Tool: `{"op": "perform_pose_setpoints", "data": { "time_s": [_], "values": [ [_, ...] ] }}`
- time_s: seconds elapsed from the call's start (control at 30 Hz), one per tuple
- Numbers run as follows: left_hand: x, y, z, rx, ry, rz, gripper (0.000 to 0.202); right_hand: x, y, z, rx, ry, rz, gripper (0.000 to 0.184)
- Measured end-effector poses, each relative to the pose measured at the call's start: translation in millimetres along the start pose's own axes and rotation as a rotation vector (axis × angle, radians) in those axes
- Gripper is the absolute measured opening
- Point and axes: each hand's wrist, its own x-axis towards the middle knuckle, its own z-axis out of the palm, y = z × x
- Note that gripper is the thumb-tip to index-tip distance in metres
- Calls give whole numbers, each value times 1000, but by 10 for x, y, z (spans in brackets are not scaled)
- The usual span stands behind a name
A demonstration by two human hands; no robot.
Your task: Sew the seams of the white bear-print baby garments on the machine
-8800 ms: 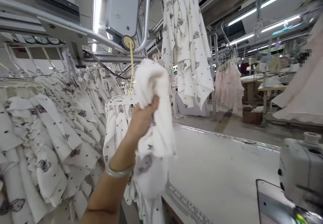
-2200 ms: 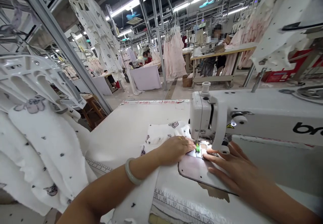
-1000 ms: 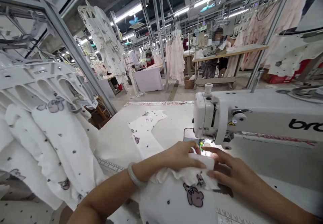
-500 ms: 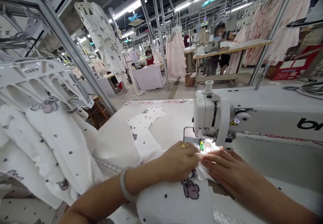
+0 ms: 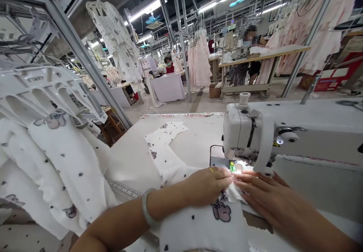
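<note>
A white fabric piece [image 5: 195, 225] with small dark dots and pinkish-grey animal prints lies across the sewing table. My left hand [image 5: 207, 185], with a ring on a finger and a bangle at the wrist, is closed on the cloth, its fingertips just in front of the green presser foot [image 5: 232, 167]. Flat over the cloth on the other side rests my right hand [image 5: 266, 193], fingers stretched out and meeting the left fingertips. Above both stands the lit head of a white sewing machine [image 5: 241, 131]. The needle and the cloth edge under my fingers are hidden.
Printed white garments [image 5: 65, 157] hang from a white hanger rack [image 5: 42, 80] close on the left. A metal post [image 5: 82, 55] slants beside them. A measuring tape strip [image 5: 121, 185] runs along the table [image 5: 133, 146]. Beyond, two people work at other tables among pink dresses [image 5: 199, 63].
The view has shifted slightly, so the machine and both hands appear a little farther right and lower. Both hands keep their places on the cloth at the presser foot.
</note>
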Motion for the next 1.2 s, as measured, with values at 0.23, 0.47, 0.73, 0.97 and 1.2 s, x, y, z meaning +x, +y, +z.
{"op": "perform_pose_setpoints", "data": {
  "time_s": [0.23, 0.47, 0.73, 0.97, 1.2],
  "values": [
    [-90, 30, -3, -65, 41, 29, 33, 46, -47, -53, -7, 22, -34, 37],
    [-27, 4, 74, -20, 13, -33, 38, -25, 8, 90, 20, -22, 72, 41],
    [18, -11, 84, -32, -8, -122, 37, -85, 53, 135, 66, -119, 181, 36],
    [72, 22, -10, -94, -2, -131, 31, -71, 63, 96, 87, -90, 139, 31],
    [84, 15, -19, -96, 1, -150, 36, -44, 31, 4, 144, -116, 52, 29]
  ]
}}
